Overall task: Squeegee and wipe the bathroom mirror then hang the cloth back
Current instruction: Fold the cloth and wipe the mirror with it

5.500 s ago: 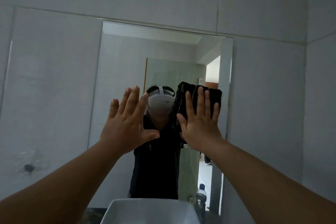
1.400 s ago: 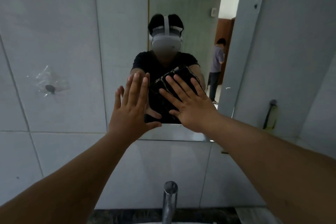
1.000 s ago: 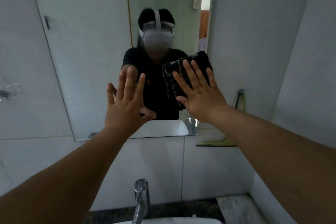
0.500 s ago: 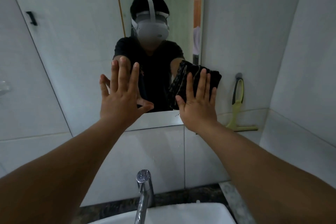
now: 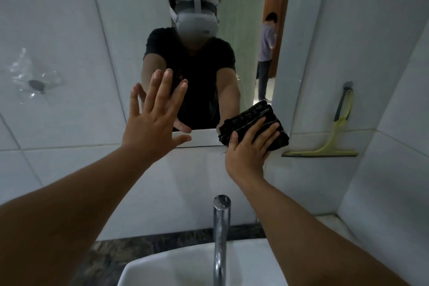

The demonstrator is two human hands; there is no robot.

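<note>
The bathroom mirror (image 5: 130,37) fills the wall ahead. My right hand (image 5: 249,148) presses a folded black cloth (image 5: 253,121) with straight fingers against the mirror's lower right corner. My left hand (image 5: 153,123) is raised flat with fingers spread in front of the mirror's lower middle; I cannot tell if it touches the glass. A yellow-green squeegee (image 5: 334,139) hangs from a dark hook (image 5: 347,85) on the tiled wall to the right of the mirror.
A chrome tap (image 5: 220,227) rises over the white basin (image 5: 185,267) right below my arms. A small dark wall hook (image 5: 36,85) under clear film sits on the left tiles. The mirror reflects a person in a doorway behind.
My right hand has slid the cloth down and to the right, to the mirror's bottom right corner. My left hand stays raised and flat near the lower middle.
</note>
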